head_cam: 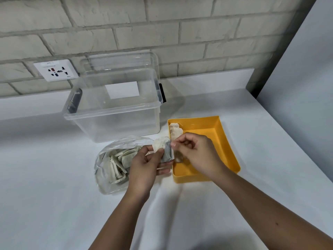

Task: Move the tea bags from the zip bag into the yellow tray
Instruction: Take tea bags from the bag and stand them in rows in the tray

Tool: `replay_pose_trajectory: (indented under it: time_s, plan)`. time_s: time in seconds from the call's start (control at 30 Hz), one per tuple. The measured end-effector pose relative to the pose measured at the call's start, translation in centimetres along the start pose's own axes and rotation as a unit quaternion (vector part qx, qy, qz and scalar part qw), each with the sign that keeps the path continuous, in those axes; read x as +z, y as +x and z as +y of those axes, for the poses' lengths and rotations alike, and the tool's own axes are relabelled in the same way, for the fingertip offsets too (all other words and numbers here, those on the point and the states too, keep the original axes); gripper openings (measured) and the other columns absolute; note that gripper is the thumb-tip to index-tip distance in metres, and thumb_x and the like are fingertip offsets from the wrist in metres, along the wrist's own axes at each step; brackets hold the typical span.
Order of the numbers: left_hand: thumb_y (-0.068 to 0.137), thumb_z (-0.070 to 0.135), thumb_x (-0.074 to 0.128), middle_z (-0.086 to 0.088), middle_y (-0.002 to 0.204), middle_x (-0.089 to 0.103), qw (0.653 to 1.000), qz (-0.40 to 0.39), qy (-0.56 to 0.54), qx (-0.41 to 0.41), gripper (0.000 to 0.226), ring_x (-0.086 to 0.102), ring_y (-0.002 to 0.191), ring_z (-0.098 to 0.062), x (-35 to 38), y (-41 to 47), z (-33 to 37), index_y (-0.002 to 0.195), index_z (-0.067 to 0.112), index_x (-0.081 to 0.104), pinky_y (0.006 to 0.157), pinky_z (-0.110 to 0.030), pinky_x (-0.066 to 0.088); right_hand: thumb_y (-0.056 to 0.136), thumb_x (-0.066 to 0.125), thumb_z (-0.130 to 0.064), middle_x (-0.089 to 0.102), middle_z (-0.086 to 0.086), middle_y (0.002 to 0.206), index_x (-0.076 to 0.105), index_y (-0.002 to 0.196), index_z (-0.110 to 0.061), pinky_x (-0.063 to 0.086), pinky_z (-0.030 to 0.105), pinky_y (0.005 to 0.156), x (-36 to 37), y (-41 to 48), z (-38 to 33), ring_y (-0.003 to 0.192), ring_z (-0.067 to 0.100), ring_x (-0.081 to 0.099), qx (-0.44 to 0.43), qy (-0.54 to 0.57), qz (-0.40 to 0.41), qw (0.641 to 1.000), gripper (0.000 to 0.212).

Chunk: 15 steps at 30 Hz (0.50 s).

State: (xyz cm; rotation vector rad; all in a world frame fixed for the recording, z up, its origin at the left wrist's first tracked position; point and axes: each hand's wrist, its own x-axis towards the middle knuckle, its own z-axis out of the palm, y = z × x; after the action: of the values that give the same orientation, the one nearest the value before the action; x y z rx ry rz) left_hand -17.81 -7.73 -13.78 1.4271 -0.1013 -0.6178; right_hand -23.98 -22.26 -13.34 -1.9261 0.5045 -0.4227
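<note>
A clear zip bag (108, 179) lies on the white counter with several pale tea bags (119, 165) inside. To its right stands the yellow tray (225, 141); one tea bag (175, 131) lies in its far left corner and another is partly hidden under my right hand. My left hand (146, 170) holds a tea bag (164, 148) between thumb and fingers, just left of the tray's edge. My right hand (196, 154) hovers over the tray's left side and pinches the right edge of that same tea bag with its fingertips.
A large clear plastic box (115, 112) with its lid propped behind it stands just behind the zip bag. A wall socket (55, 70) sits on the brick wall at the left. A grey panel closes off the right side.
</note>
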Motion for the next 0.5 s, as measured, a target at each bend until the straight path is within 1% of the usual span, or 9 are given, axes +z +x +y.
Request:
replay_pose_trajectory:
  time_s: [0.1,0.2,0.27,0.4,0.47,0.5]
  plan:
    - [0.1,0.013,0.057,-0.013,0.083,0.077,1.0,-0.013,-0.012,0.004,0.002,0.077,0.077,-0.028,0.4,-0.4,0.2,0.101,0.012,0.058,0.064,-0.032,0.063,0.077,0.081,-0.028,0.066,-0.01,0.069,0.073,0.086,-0.019,0.046,0.01,0.06,0.5,-0.8,-0.4,0.058,-0.005,0.058,0.027,0.0,-0.016,1.0,0.015]
    - [0.1,0.016,0.056,-0.015,0.093,0.077,0.999,-0.034,-0.014,-0.007,0.016,0.077,0.086,-0.027,0.4,-0.7,-0.1,0.115,0.009,0.055,0.069,-0.034,0.064,0.075,0.082,-0.027,0.063,-0.011,0.066,0.072,0.09,-0.021,0.045,0.011,0.059,0.3,-0.9,-0.2,0.055,-0.004,0.057,0.037,-0.003,-0.003,0.999,0.019]
    - [0.101,0.015,0.055,-0.014,0.097,0.077,0.998,-0.056,-0.012,-0.015,0.021,0.076,0.09,-0.025,0.3,-0.9,-0.3,0.121,0.008,0.057,0.071,-0.034,0.064,0.075,0.082,-0.022,0.065,-0.008,0.069,0.071,0.092,-0.024,0.047,0.016,0.061,0.2,-0.8,-0.1,0.056,-0.003,0.056,0.048,0.007,-0.007,0.999,0.02]
    - [0.101,0.01,0.054,-0.016,0.1,0.077,0.995,-0.089,-0.013,-0.031,0.02,0.076,0.093,-0.024,0.4,-1.3,-0.5,0.118,0.005,0.063,0.075,-0.033,0.063,0.073,0.078,-0.013,0.066,-0.005,0.073,0.067,0.095,-0.031,0.055,0.03,0.063,0.2,-0.8,-0.2,0.061,0.007,0.06,0.057,0.013,-0.012,0.998,0.03]
    - [0.1,0.007,0.054,-0.018,0.103,0.076,0.994,-0.101,-0.011,-0.035,0.019,0.076,0.093,-0.024,0.4,-1.3,-0.5,0.117,0.003,0.063,0.077,-0.033,0.063,0.073,0.076,-0.009,0.065,-0.004,0.071,0.067,0.096,-0.031,0.054,0.03,0.06,0.1,-0.8,-0.2,0.058,0.007,0.06,0.049,0.017,-0.014,0.999,0.034]
    - [0.1,0.006,0.055,-0.019,0.104,0.075,0.994,-0.104,-0.013,-0.038,0.019,0.076,0.094,-0.024,0.4,-1.2,-0.5,0.117,0.003,0.063,0.077,-0.032,0.063,0.074,0.076,-0.009,0.064,-0.004,0.069,0.067,0.096,-0.03,0.053,0.028,0.058,0.1,-0.8,-0.3,0.056,0.005,0.059,0.043,0.021,-0.013,0.999,0.032]
